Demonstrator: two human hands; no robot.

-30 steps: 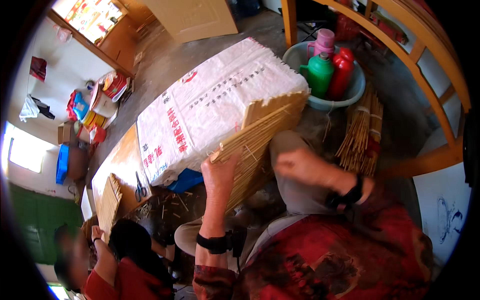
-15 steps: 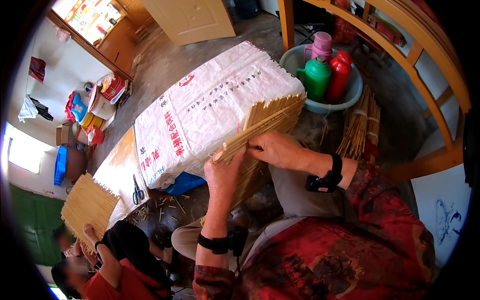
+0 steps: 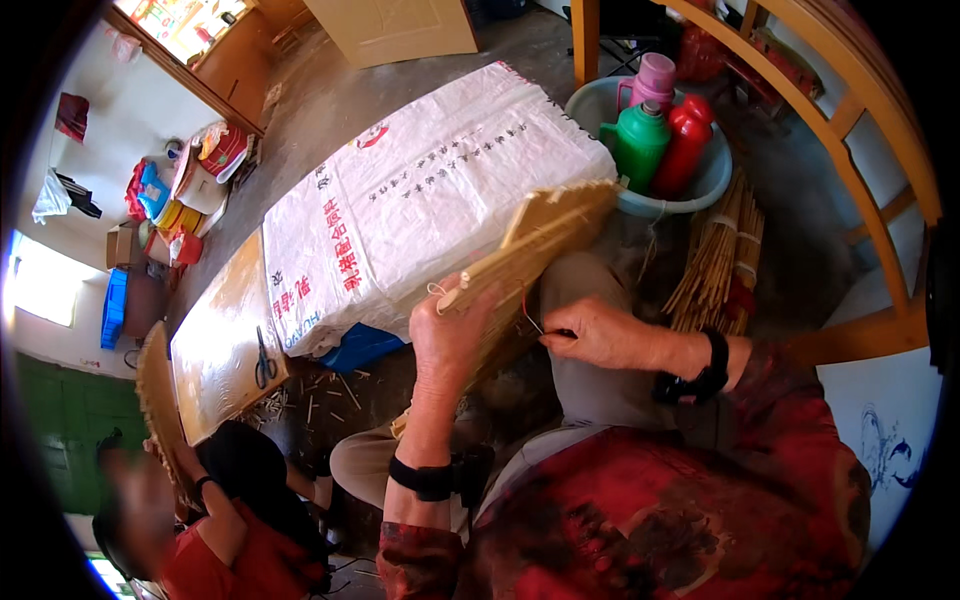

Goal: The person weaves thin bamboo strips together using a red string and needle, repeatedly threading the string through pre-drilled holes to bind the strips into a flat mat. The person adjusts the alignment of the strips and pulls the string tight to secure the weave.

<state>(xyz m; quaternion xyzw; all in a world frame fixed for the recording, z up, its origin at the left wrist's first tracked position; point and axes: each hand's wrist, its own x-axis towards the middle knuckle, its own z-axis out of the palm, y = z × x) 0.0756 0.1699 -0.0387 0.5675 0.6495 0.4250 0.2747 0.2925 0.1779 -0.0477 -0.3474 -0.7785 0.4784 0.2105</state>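
My left hand (image 3: 445, 335) is closed on the near end of a mat of pale reed sticks (image 3: 540, 230), which slants up to the right over my lap; a loop of string hangs at that end. My right hand (image 3: 590, 330) is pinched on a small dark item, too small to name, with a thin red-and-pale thread (image 3: 530, 315) running from it toward the mat. Beyond the mat lies a long block covered in printed white woven sacking (image 3: 420, 190). Scissors (image 3: 265, 355) lie on the wooden board (image 3: 215, 365) at its left end.
At lower left a co-worker (image 3: 220, 540) holds another stick mat (image 3: 160, 390). At right are a basin (image 3: 590, 105) with several flasks, stick bundles (image 3: 710, 270) and a wooden frame (image 3: 820, 120). Stick scraps (image 3: 330, 395) litter the floor; buckets (image 3: 205, 185) stand along the far wall.
My right hand came up to the mat's edge, then drew back down and right, the thread now stretched from it. The co-worker's mat rose into flat view, then tipped nearly edge-on.
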